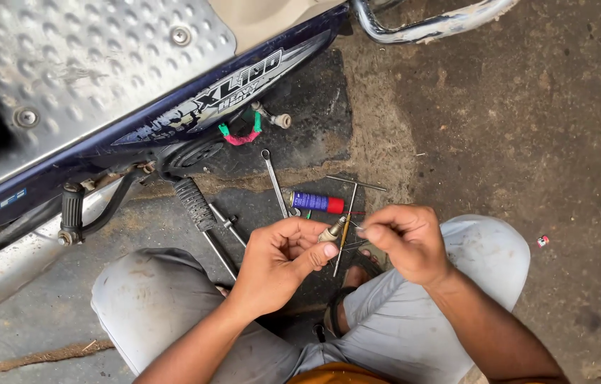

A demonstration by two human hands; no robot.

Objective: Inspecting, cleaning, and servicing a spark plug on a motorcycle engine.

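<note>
Between the person's raised knees, low in the middle of the scene, both hands meet over a patch of oily ground. Left hand [279, 263] is curled nearly closed, thumb pressed across the forefinger, pinching a small metal part [331, 231] with a pale brass-coloured body that pokes out to the right of the thumb tip. Right hand [403, 242] is likewise drawn in tight, its fingertips gathered at the left side and nipping something very thin, a wire or pin too small to make out, just beside the end of the small metal part. Whether the two touch cannot be told. Neither hand is spread; both are closed in fine grips, knuckles up.

Just beyond the hands, farther off on the ground, lies a blue spray can [317, 203] with a red cap, on its side. To its left a slim spanner [274, 181] lies pointing away, and to its right a T-handled wrench [352, 206] runs down under the hands. Farther left, a ribbed black footrest [192, 203] sticks out from the dark blue scooter body [172, 117], whose studded metal footboard [80, 64] fills the far left. A red and green wire loop [242, 135] hangs below the body panel. A sandalled foot [346, 299] shows between the grey trouser legs [151, 306].
</note>
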